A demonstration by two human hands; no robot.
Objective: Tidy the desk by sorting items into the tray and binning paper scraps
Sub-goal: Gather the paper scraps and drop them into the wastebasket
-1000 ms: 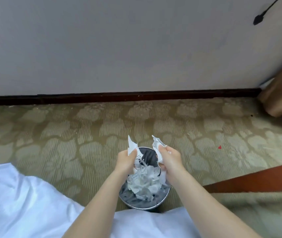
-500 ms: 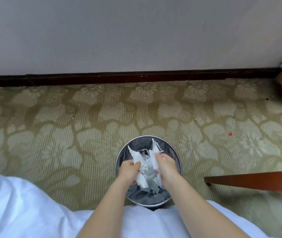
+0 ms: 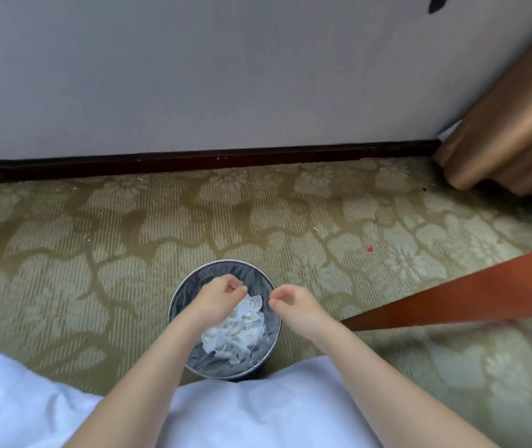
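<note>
Left hand over bin, seemingly scrap-filled

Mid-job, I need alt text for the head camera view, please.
The left hand and right hand hover, loosely curled and apparently empty, over a round metal bin of crumpled white paper scraps. The bin stands on patterned carpet near a grey wall.
</note>
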